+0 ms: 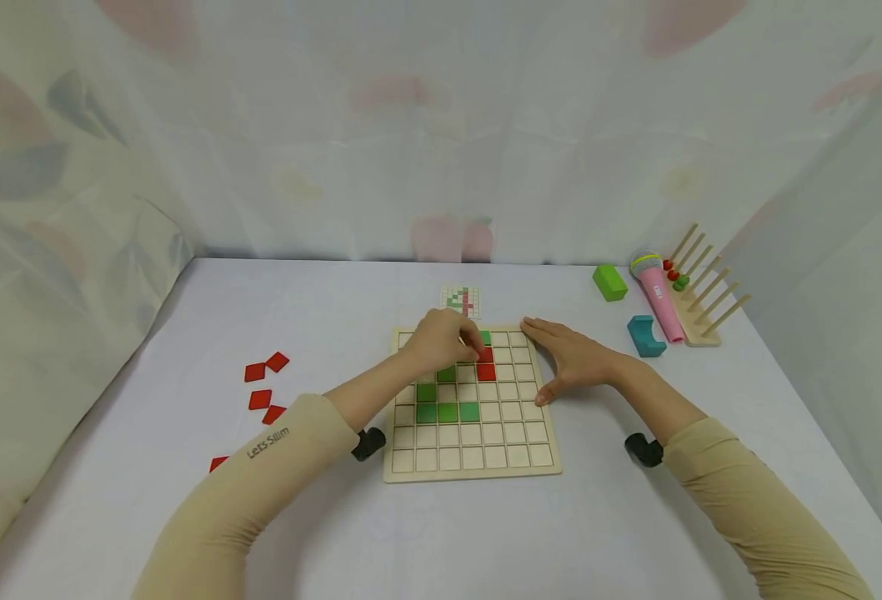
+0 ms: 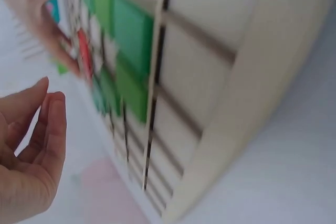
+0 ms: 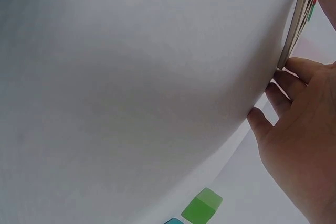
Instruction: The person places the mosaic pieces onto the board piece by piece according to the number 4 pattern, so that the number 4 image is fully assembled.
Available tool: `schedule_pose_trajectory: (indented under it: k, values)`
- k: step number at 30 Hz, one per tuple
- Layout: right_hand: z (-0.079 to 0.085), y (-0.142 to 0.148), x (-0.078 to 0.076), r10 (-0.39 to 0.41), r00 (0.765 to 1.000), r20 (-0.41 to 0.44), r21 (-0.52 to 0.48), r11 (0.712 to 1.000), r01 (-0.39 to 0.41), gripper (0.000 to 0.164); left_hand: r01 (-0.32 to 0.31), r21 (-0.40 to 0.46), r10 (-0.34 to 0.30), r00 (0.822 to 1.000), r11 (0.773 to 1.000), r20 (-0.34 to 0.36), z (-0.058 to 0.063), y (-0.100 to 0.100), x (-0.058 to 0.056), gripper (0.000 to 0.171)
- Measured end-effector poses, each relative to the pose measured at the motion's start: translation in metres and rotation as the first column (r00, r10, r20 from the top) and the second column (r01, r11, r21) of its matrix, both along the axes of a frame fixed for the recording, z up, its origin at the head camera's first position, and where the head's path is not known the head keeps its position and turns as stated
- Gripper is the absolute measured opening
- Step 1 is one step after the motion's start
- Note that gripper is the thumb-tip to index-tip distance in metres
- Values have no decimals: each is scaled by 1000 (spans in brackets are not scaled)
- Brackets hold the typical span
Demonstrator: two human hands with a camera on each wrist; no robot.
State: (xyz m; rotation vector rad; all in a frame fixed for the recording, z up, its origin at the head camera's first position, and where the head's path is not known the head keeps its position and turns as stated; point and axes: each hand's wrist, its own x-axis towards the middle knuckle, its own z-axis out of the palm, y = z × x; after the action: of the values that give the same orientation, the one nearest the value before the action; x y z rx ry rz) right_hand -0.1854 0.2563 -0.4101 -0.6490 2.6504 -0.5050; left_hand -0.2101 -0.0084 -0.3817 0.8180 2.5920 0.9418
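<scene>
A wooden grid board (image 1: pixel 441 461) lies flat on the table. Several green tiles (image 1: pixel 448 412) fill some of its squares, and two red tiles (image 1: pixel 486 372) sit one above the other in the upper part. Over the board's upper middle hovers my left hand (image 1: pixel 441 340), its fingertips close to the upper red tile. In the left wrist view its thumb and fingers are loosely bent with a small gap, and no tile shows between them. My right hand (image 1: pixel 576 354) rests at the board's right edge with fingers spread, thumb and fingertips touching the rim.
Several loose red tiles (image 1: pixel 260 400) lie on the left, partly behind my left sleeve. Behind the board is a small pattern card (image 1: pixel 462 300). To the right stand a green block (image 1: pixel 609 283), a teal curved block (image 1: pixel 645 336), a pink toy microphone (image 1: pixel 660 304) and a wooden peg rack (image 1: pixel 699 332).
</scene>
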Motion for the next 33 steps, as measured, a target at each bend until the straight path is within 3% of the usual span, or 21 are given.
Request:
schedule_pose_trajectory:
  k: [8,15,22,33]
  values:
    - [-1,0,0,2,1000,-5,13,1000,-2,125,-40,61,40,999,997,9,28,-48,-24,17]
    - [0,0,0,-4,1000,3,9,1000,4,125,-84,30,84,996,996,10,38,-108,-46,23]
    - [-1,0,1,1,1000,0,4,1000,-1,125,-135,-41,138,988,990,76,30,-169,-57,25]
    - [-1,0,1,11,1000,-9,-1,1000,-11,125,-130,-120,150,974,984,172,9,-242,-56,28]
